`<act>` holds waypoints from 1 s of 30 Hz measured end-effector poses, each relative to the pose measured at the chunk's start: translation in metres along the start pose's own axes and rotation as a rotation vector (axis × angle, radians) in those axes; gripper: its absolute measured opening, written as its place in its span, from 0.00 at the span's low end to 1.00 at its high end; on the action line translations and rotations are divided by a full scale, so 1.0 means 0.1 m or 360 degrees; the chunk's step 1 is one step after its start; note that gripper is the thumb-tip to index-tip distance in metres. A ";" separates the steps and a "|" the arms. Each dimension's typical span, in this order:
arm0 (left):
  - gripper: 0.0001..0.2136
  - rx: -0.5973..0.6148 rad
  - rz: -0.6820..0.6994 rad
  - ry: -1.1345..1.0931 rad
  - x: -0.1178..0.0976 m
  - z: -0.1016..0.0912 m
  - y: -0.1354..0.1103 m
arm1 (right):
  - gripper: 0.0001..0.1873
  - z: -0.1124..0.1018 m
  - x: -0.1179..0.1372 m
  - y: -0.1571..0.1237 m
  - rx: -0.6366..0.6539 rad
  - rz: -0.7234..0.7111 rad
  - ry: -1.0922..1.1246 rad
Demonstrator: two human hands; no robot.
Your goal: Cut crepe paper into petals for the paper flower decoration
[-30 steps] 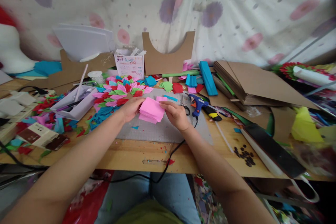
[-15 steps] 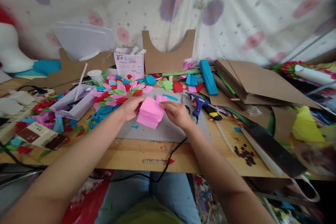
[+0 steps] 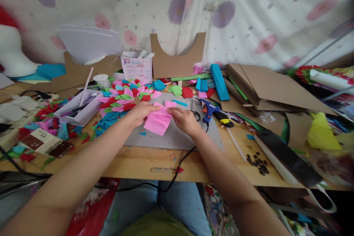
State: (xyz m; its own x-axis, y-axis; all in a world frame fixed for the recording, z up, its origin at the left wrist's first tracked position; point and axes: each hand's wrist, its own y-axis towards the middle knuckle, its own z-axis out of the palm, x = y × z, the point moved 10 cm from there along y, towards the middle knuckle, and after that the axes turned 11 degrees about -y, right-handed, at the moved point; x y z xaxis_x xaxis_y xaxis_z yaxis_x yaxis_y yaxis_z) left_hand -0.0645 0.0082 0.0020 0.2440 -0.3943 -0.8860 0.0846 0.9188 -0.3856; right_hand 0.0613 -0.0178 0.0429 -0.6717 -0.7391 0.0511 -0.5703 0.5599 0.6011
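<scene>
Between my hands is a pink stack of crepe paper [image 3: 158, 122], its layers slightly fanned and creased. My left hand [image 3: 141, 112] pinches its upper left edge, thumb on top. My right hand [image 3: 186, 118] is closed on its upper right edge. Behind the stack a smaller pink paper piece [image 3: 169, 104] lies on the grey cutting mat [image 3: 177, 142]. A blue paper strip [image 3: 179, 103] rests just past my right fingertips. Left of my left hand spreads a wreath of pink, green, red and blue paper petals [image 3: 129, 96].
A blue glue gun [image 3: 209, 110] and a yellow-black cutter [image 3: 225, 120] lie right of the mat. A white tray [image 3: 80, 112] with pens stands left. Stacked cardboard [image 3: 276, 84] and dark seed-like pieces [image 3: 258, 164] are at right. A black cable [image 3: 179, 164] crosses the table's front edge.
The top of the pink stack has gone from flat to bent and creased between my fingers. My left hand has moved slightly inward over it; my right hand stays nearly in place.
</scene>
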 end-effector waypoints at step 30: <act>0.13 0.0200 0.0319 0.0552 0.00 0.19 0.02 | 0.17 0.48 -0.63 -0.17 -0.0049 0.1322 0.1749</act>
State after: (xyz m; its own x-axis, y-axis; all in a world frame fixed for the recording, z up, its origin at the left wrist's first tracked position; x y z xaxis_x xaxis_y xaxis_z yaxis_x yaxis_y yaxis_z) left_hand -0.0459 0.0098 0.0061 -0.0703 -0.1706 -0.9828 0.1907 0.9648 -0.1811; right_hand 0.0903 0.0371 -0.0088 -0.0831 -0.1163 0.9897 -0.1689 0.9804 0.1010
